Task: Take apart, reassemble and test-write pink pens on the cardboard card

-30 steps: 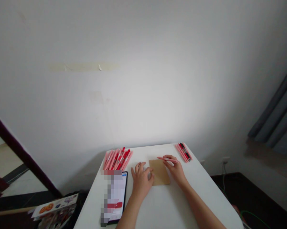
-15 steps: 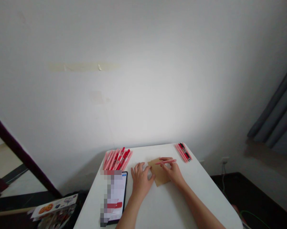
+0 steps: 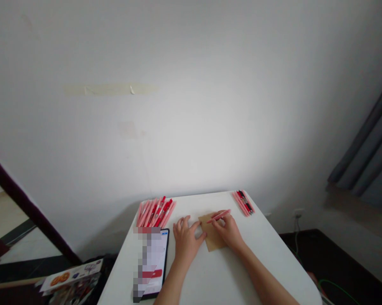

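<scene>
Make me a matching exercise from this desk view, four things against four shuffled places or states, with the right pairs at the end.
Things:
1. Phone
2. Brown paper
3. Pink pen
4. Smaller pen group

Places or states:
A. Held in the right hand
B. Near the far right corner of the white table
C. Screen lit, toward the table's left edge
D. Flat, with the left hand at its left edge

Pairs: 1-C, 2-D, 3-A, 4-B.

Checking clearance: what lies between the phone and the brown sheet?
In the head view, the left hand lies between the phone and the brown sheet, reaching the sheet's left edge.
</scene>
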Demonstrator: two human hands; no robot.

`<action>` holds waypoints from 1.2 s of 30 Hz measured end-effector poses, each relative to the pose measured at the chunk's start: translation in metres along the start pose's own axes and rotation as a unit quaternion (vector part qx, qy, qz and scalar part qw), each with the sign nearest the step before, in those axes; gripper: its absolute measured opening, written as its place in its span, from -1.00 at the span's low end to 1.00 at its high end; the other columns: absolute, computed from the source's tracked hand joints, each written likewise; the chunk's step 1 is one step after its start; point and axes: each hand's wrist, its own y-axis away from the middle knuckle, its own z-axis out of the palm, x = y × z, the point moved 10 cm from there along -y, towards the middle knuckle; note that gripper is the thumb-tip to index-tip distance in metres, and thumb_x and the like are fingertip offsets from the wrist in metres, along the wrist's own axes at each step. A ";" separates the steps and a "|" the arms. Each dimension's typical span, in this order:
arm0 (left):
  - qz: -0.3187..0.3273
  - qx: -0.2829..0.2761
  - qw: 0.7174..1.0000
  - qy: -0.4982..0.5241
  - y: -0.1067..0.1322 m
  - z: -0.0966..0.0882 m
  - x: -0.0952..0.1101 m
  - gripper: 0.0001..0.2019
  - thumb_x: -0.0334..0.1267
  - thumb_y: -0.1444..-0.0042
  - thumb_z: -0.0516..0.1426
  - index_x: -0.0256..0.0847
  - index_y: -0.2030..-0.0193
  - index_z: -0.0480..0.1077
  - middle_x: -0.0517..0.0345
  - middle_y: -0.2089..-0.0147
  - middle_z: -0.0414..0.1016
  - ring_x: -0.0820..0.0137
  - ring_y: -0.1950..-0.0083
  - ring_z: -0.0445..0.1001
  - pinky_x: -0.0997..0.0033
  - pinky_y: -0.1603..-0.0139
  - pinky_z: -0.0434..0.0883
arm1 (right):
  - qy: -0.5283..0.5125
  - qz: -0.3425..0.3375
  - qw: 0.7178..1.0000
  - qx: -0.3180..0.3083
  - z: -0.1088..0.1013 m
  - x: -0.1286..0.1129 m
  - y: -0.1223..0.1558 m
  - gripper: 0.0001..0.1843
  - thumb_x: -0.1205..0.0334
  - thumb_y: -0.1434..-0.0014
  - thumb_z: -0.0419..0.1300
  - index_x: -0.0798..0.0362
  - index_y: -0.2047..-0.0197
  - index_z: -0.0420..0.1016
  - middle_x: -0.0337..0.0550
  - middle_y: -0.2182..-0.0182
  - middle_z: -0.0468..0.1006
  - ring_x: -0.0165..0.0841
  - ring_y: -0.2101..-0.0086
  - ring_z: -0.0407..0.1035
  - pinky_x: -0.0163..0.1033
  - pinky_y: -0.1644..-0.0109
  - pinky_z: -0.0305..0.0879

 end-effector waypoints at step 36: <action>-0.025 0.000 0.999 -0.028 0.001 -0.003 -0.004 -0.63 0.05 0.03 0.21 0.23 0.03 0.48 0.15 -0.28 0.25 0.07 -0.27 0.13 -0.06 -0.29 0.02 | 0.058 -0.035 0.998 -0.005 0.004 -0.009 0.000 -0.86 0.13 -0.09 0.24 -0.03 0.41 0.58 -0.09 0.28 0.56 -0.19 0.15 0.38 -0.04 -0.04 0.25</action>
